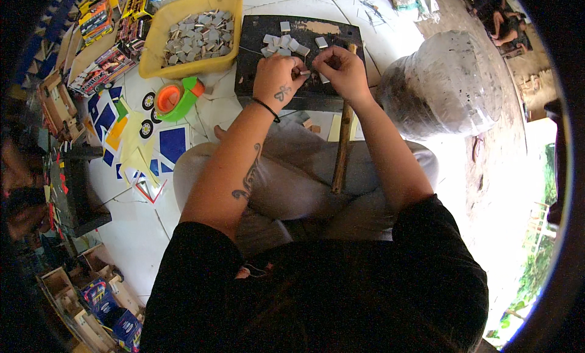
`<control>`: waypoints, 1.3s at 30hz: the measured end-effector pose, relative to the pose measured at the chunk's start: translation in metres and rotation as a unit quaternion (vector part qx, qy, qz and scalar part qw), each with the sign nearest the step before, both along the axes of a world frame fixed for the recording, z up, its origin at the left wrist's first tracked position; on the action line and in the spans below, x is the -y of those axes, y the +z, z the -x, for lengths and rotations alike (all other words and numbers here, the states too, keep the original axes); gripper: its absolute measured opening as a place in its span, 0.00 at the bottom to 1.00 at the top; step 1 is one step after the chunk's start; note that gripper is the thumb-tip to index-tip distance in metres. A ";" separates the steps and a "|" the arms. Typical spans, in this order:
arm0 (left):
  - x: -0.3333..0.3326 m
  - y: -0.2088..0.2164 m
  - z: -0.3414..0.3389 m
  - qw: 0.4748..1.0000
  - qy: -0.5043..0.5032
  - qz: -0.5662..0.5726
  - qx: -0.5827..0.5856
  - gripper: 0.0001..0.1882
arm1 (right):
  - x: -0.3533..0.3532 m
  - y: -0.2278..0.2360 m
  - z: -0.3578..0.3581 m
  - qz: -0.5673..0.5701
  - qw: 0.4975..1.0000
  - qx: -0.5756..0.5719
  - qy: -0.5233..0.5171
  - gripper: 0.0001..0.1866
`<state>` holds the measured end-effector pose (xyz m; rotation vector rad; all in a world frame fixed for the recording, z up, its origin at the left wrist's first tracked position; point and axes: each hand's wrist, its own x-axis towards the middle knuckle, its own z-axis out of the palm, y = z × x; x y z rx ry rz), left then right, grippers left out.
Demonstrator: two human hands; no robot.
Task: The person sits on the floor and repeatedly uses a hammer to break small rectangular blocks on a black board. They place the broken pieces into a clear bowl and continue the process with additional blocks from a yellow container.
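Note:
Over a low black stand point(256, 33) both my hands are close together. My left hand point(277, 77) pinches a small flat grey piece point(304, 73) between thumb and fingers. Just to its right, my right hand point(346, 74) is closed in a pinch; whatever is in its fingertips is hidden. Below those fingertips another small pale piece point(324, 79) partly shows on the stand. A loose pile of small square grey pieces point(285, 45) lies beyond my left hand, with a single one point(321, 42) apart to the right. A wooden stick point(343, 149) leans against the stand beneath my right wrist.
Left of the stand, a yellow tub point(155, 45) holds many similar grey pieces. An orange-and-green tape dispenser point(177, 100), small black wheels point(147, 129) and blue and yellow sheet scraps point(173, 147) lie on the tiles. A bulky plastic-wrapped bundle point(442, 85) stands to the right.

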<state>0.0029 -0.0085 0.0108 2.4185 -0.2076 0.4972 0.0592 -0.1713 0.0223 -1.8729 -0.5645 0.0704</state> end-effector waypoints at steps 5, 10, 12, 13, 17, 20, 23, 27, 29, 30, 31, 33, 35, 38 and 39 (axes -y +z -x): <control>0.001 -0.001 0.000 0.999 0.021 0.026 -0.026 0.07 | -0.003 0.008 0.008 0.123 0.986 0.108 0.004 0.04; 0.000 0.002 0.001 0.999 0.020 0.007 -0.039 0.07 | -0.005 0.014 0.012 0.097 0.990 0.106 -0.002 0.05; 0.000 0.003 0.001 1.000 0.014 0.004 -0.027 0.08 | -0.006 0.014 0.012 0.109 0.989 0.103 -0.009 0.06; -0.001 0.003 0.000 1.000 0.009 0.002 -0.017 0.10 | -0.006 0.014 0.011 0.112 0.987 0.116 -0.004 0.06; -0.001 0.001 -0.001 0.999 -0.001 0.030 -0.042 0.08 | -0.005 0.016 0.012 0.123 0.982 0.146 0.001 0.05; -0.001 -0.001 0.000 0.999 0.003 0.029 -0.032 0.08 | -0.006 0.016 0.014 0.149 0.975 0.167 0.009 0.05; 0.001 -0.005 -0.001 0.997 0.010 0.074 0.015 0.08 | -0.010 0.017 0.013 0.169 0.974 0.152 -0.001 0.05; 0.003 -0.006 0.000 0.991 -0.011 0.126 0.042 0.06 | -0.007 0.023 0.017 0.170 0.951 0.259 0.010 0.11; 0.005 -0.006 0.001 0.992 -0.012 0.119 0.048 0.04 | 0.005 0.026 0.029 0.256 0.899 0.336 -0.117 0.19; 0.005 -0.006 0.001 0.991 -0.013 0.125 0.050 0.04 | 0.014 0.025 0.039 0.306 0.861 0.362 -0.182 0.23; 0.006 -0.006 0.001 0.990 -0.014 0.133 0.053 0.04 | 0.024 0.022 0.053 0.352 0.859 0.326 -0.181 0.25; 0.008 -0.008 0.002 0.988 -0.018 0.145 0.055 0.04 | 0.042 0.012 0.082 0.447 0.850 0.214 -0.183 0.29; 0.009 -0.009 0.002 0.986 -0.018 0.157 0.052 0.05 | 0.054 0.003 0.097 0.398 0.899 0.079 -0.165 0.28; 0.009 -0.012 0.003 0.988 -0.025 0.147 0.045 0.05 | 0.073 0.008 0.099 0.268 0.949 0.011 -0.162 0.23; 0.008 -0.012 0.002 0.988 -0.024 0.151 0.031 0.05 | 0.077 0.015 0.096 0.213 0.961 0.036 -0.176 0.22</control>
